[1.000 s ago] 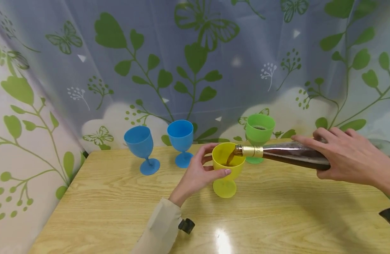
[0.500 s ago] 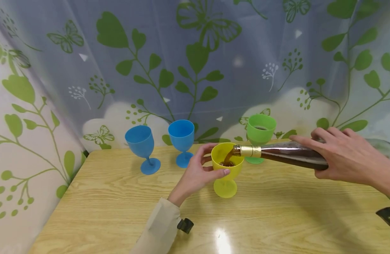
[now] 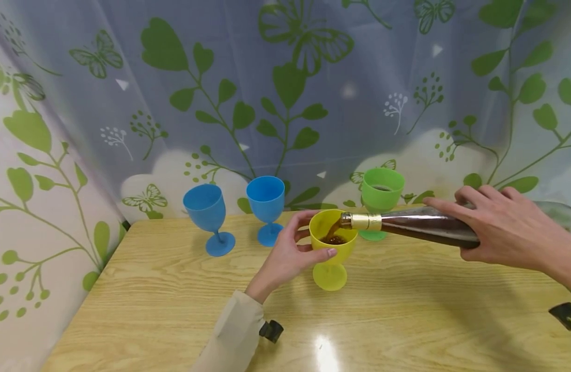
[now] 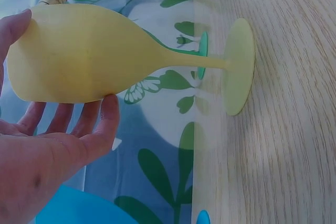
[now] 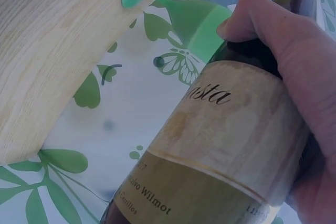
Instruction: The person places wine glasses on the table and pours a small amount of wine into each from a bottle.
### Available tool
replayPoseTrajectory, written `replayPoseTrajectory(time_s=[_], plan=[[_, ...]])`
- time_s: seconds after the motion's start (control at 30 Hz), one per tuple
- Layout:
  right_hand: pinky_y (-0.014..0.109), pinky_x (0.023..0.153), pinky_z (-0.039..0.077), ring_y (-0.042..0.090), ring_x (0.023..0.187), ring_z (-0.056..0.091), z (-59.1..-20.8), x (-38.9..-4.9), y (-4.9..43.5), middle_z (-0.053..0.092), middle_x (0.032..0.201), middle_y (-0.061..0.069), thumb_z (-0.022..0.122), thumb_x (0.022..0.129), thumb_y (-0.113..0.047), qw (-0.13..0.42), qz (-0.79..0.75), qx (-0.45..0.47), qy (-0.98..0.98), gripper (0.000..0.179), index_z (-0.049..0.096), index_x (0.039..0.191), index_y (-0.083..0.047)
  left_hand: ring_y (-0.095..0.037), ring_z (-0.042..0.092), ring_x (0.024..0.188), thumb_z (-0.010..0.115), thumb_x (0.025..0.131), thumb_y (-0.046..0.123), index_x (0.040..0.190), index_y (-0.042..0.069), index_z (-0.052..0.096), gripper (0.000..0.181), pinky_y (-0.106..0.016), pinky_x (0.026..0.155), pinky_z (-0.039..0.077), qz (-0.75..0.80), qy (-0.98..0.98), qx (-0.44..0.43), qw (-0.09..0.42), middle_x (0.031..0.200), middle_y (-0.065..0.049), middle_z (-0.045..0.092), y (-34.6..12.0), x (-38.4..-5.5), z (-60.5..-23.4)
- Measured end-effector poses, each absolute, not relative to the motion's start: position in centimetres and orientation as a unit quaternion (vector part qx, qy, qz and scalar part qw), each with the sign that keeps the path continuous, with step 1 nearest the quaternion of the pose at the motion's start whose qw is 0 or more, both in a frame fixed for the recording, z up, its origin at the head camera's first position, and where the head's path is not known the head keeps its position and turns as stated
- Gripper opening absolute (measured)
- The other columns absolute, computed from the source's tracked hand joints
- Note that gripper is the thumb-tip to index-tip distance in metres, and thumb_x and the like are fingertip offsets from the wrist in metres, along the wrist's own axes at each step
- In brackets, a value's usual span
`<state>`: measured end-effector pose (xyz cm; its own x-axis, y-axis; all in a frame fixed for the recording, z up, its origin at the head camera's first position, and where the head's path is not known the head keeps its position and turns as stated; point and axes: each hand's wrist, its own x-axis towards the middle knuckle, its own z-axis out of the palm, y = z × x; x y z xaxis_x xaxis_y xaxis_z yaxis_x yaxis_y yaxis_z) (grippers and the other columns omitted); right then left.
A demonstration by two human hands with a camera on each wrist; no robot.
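Note:
My left hand [image 3: 290, 258] holds the bowl of a yellow goblet [image 3: 330, 276], thumb on the near side and fingers on the left. The goblet stands upright, its foot on the table. My right hand [image 3: 504, 232] grips a dark wine bottle [image 3: 425, 223] around its shoulder, tipped nearly level with the neck pointing left. The gold-banded mouth sits over the goblet's rim, and brown liquid runs down into a dark pool inside. In the right wrist view the bottle's label [image 5: 231, 124] shows, with the thumb above it. The left wrist view shows fingers [image 4: 107, 119] against the bowl.
Two blue goblets [image 3: 206, 206] stand at the back left. Behind the bottle neck is a green goblet [image 3: 382, 196] with dark liquid in it. A leaf-and-butterfly curtain [image 3: 220, 103] hangs along the back edge of the wooden table [image 3: 173, 310].
Liquid in the yellow goblet has risen and now shows as a dark, bubbly pool. Both hands, the bottle and the goblet have stayed nearly in place.

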<state>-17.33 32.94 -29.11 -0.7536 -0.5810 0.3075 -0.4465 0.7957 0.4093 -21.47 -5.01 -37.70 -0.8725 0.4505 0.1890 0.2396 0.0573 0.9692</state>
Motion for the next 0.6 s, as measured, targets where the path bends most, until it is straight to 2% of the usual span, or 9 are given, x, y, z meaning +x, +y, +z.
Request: replayPoseTrajectory(time_s=[0.6], plan=[[0.047,0.057,0.049,0.031,0.081,0.060,-29.05,-17.35,32.70,0.061,0.103,0.010,0.094,0.044,-0.050,0.216,-0.162,0.279,-0.922,0.110,0.052,0.143,-0.027,-0.024,0.058,0.127,0.082,0.087,0.017,0.147,0.026,0.044,0.072,-0.039,0.100,0.057,0.638,0.728,0.235,0.088,0.144,-0.001,0.049,-5.13,-21.63,-37.72]])
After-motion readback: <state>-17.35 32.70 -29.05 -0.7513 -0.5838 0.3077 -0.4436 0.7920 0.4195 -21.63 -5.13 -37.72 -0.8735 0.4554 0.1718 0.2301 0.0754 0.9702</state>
